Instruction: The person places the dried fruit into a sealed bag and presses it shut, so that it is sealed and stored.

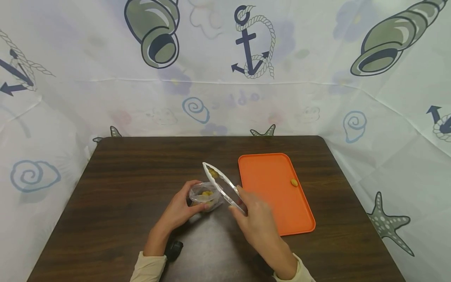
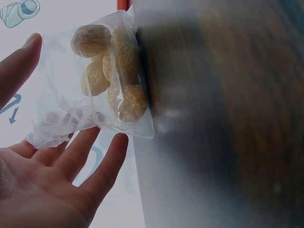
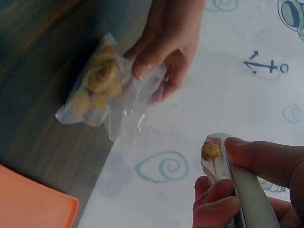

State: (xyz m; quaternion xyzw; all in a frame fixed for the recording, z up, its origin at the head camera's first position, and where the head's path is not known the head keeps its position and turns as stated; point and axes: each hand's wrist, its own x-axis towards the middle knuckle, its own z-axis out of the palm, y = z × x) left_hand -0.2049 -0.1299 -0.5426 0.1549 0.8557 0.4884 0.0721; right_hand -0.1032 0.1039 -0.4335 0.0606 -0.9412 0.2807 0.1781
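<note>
A clear plastic bag (image 1: 214, 204) stands on the table with its mouth open upward. My left hand (image 1: 179, 207) grips it, thumb on one side and fingers on the other. Several wrinkled yellow-brown pieces (image 2: 126, 102) that look like dried fruit lie at its bottom. My right hand (image 1: 257, 219) holds white-tipped tongs (image 1: 228, 181) between thumb and fingers. Between the tong tips is one such piece (image 3: 211, 150), above the far side of the bag in the head view. Another piece (image 1: 294, 182) lies on the orange tray (image 1: 267, 172) near its right edge.
The tray sits right of the bag on a dark wooden table (image 1: 141, 168), partly behind my right hand. A patterned white sheet (image 1: 225, 105) hangs behind and beside the table. A black object (image 1: 174, 250) is at my left wrist.
</note>
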